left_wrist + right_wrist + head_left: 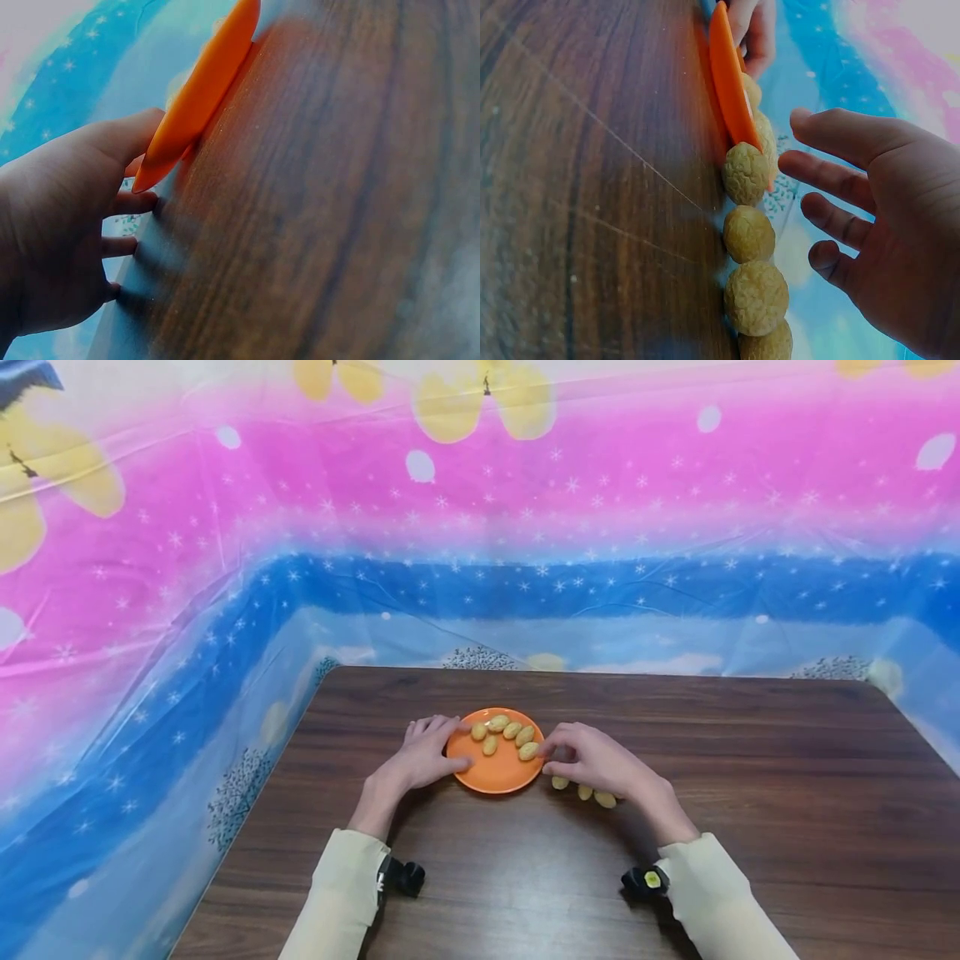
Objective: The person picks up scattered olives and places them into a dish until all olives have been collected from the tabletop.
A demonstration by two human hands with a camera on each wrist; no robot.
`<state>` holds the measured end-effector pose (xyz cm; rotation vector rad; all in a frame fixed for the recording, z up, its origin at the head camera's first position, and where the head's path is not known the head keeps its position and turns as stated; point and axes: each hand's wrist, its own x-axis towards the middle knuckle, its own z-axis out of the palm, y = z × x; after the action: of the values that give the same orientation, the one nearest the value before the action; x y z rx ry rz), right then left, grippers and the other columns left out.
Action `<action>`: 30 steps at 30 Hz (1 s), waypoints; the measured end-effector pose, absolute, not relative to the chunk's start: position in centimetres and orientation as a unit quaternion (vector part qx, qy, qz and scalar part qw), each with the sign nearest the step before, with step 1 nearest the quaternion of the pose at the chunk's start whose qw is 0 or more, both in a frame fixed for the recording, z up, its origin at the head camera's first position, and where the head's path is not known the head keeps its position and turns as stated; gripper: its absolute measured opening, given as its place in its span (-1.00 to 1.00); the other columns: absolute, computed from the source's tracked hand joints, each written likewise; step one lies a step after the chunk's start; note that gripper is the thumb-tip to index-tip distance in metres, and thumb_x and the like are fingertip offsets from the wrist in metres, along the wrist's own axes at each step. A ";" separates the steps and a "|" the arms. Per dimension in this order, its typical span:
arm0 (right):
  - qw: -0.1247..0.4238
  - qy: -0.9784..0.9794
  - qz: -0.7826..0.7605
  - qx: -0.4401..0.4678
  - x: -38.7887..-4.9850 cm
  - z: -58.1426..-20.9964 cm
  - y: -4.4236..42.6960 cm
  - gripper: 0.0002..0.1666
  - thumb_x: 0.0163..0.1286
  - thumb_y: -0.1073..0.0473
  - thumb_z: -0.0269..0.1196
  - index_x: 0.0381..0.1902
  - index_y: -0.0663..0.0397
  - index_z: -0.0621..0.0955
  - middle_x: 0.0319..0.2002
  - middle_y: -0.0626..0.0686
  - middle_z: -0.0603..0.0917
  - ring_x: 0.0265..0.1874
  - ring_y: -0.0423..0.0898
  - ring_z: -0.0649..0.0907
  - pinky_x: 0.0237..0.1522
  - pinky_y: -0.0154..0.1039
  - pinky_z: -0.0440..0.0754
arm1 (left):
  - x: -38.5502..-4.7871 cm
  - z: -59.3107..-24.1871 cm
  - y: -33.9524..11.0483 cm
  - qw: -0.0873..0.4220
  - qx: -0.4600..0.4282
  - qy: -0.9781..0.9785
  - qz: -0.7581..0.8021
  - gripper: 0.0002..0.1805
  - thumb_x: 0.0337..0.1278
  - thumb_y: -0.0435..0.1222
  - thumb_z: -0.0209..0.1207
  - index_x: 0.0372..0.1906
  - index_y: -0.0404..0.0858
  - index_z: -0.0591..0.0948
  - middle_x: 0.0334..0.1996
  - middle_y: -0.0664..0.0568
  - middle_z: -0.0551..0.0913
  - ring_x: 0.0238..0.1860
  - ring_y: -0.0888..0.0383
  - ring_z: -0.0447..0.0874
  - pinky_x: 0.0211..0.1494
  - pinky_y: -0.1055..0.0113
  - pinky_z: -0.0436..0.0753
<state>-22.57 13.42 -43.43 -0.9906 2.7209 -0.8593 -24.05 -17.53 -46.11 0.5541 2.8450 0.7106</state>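
Orange plate (495, 778), left fingers (136, 202) spread against its rim; right fingers (826, 175) parted, empty.

A brown wood-grain table (780, 777) carries a round orange plate (495, 777) and, to its near right, wrinkled tan walnut-like pieces (604, 799).

Left grip (425, 753), right grip (597, 760), fingers (826, 175) apart

The right grip (907, 221) hangs near 4 wrinkled balls (748, 234) beside an orange plate (729, 79).
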 end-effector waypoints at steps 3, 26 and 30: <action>0.068 0.900 -0.293 -0.316 -22.4 -43.3 13.9 -0.78 0.36 0.07 0.33 -0.05 -0.14 0.72 -0.12 -0.17 0.65 -0.14 -0.12 0.58 -0.06 -0.17 0.57 | -24.1 -46.2 -17.4 0.076 0.186 0.950 0.239 -0.32 0.25 0.09 0.18 0.42 -0.03 0.40 0.46 -0.07 0.30 0.50 -0.22 0.04 0.56 -0.26 -0.19; 0.131 0.897 -0.287 -0.308 -22.4 -44.3 15.2 -0.84 0.34 0.13 0.35 -0.13 -0.17 0.75 -0.16 -0.18 0.67 -0.23 -0.22 0.60 -0.14 -0.22 0.60 | -23.9 -46.2 -17.4 0.081 0.190 0.948 0.242 -0.31 0.25 0.10 0.19 0.42 -0.03 0.39 0.46 -0.08 0.29 0.50 -0.23 0.03 0.55 -0.28 -0.20; 0.121 0.894 -0.299 -0.312 -22.5 -44.0 14.9 -0.83 0.35 0.10 0.34 -0.12 -0.18 0.75 -0.15 -0.19 0.66 -0.26 -0.22 0.61 -0.15 -0.23 0.60 | -24.1 -46.0 -17.6 0.083 0.189 0.948 0.241 -0.31 0.24 0.10 0.20 0.42 -0.03 0.40 0.47 -0.09 0.27 0.50 -0.24 0.03 0.54 -0.30 -0.20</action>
<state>-22.50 14.86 -43.96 -0.9111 2.6089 -0.8730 -24.07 -17.57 -46.04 0.5631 2.8326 0.7199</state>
